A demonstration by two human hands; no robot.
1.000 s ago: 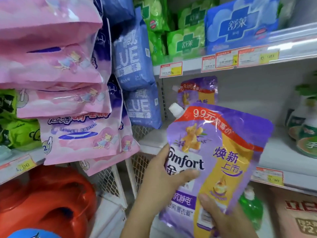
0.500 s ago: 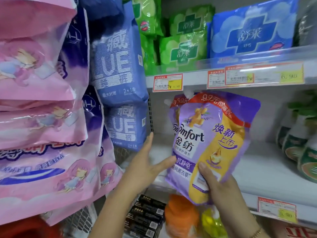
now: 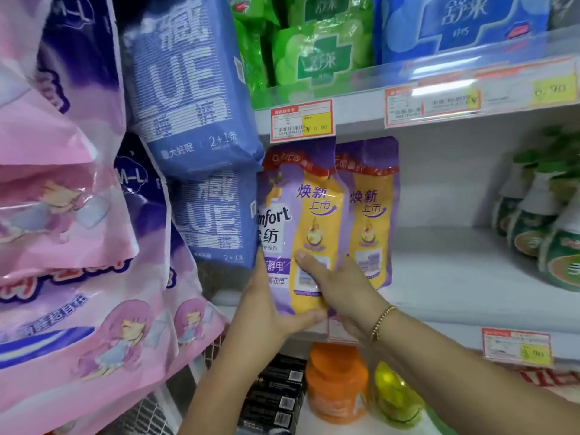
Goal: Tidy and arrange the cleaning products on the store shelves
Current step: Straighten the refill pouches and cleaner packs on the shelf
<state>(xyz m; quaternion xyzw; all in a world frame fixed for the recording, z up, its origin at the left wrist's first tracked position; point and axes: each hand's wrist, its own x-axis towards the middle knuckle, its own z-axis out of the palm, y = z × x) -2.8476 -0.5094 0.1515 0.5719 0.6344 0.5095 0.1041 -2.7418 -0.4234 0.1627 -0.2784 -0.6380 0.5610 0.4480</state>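
Beside blue packs (image 3: 201,215), the left hand (image 3: 266,309) grips the softener pouch (image 3: 301,215), thumb curled under its base. The right hand (image 3: 342,290) pinches its front with the thumb, other fingers hidden. The pouch stands upright, long axis vertical, at the shelf's (image 3: 455,277) left end, overlapping a matching pouch (image 3: 373,215).

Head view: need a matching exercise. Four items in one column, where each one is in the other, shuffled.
Items
1. front Comfort pouch
2. orange bottle
3. green packs
4. green-capped bottles

Places
a. on the upper shelf
b. gripped by the left hand and right hand
c. right end of the middle shelf
d. lower down, below both hands

Pairs: 1-b, 2-d, 3-a, 4-c
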